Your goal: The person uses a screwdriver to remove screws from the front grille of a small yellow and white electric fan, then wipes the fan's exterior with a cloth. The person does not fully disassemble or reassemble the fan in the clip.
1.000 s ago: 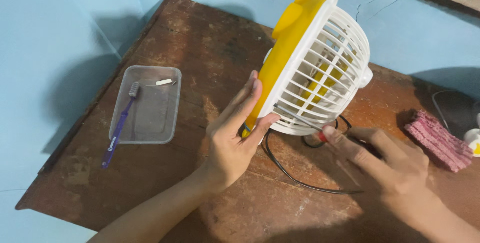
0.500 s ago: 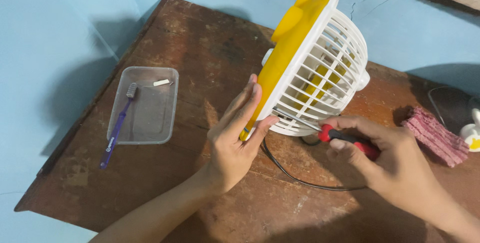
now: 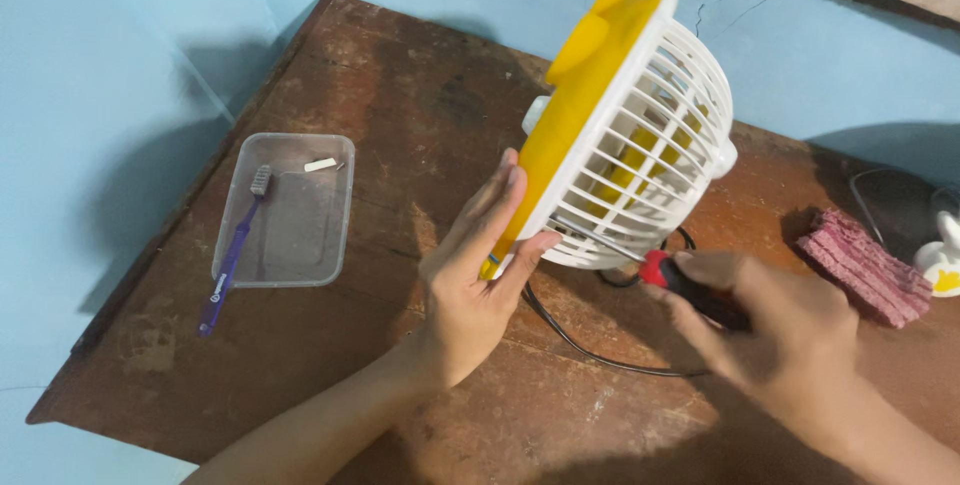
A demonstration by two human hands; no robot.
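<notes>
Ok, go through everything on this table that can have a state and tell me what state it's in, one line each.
Fan: tilted on its edge, white grille on.
Left hand: open, flat against the fan's yellow back.
Right hand: closed around the screwdriver, tip at the grille's lower rim.
Plastic tray: upright, lidless.
Toothbrush: leaning over the tray's rim.
Black cord: loose on the table.
Pink cloth: folded.

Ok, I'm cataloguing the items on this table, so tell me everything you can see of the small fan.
The fan is a small round one with a yellow plastic back housing and a white plastic front grille of thin ribs; yellow blades show through it. It stands tilted on its edge over the brown wooden table. The left hand steadies its yellow rim. The right hand holds a red-handled screwdriver whose metal shaft reaches the grille's lower edge. A black cord loops beneath it.
</notes>
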